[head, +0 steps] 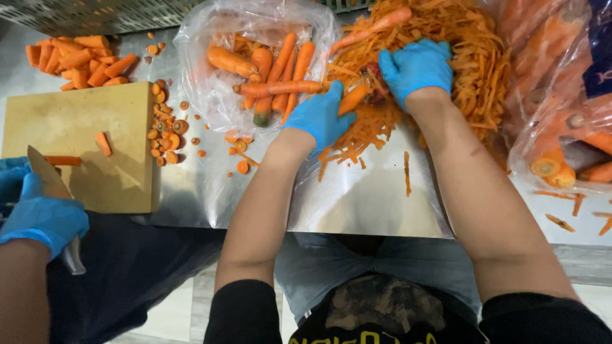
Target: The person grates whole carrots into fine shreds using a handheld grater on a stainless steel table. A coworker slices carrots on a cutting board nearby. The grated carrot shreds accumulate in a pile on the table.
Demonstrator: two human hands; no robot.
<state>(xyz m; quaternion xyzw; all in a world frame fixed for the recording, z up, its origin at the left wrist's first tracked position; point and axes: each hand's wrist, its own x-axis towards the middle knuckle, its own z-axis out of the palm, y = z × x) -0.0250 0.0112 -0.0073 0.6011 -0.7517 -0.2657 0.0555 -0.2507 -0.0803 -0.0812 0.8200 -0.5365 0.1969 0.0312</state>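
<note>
Both forearms reach over the steel table (357, 204). Left hand (320, 116) grips a carrot (352, 99) at its butt end, tip angled up toward the right hand (414, 67), which is closed around a dark peeler (373, 86) touching the carrot. Peel pile (459, 51) sits just behind the grip, bag (210, 89) left of it. Best done with short strokes away from the left fingers, rotating the carrot. Co-worker's hand (41, 216) with a knife (44, 175) stays well apart.

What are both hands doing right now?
Left hand: closed around a carrot.
Right hand: closed on a peeler, mostly hidden.
</note>
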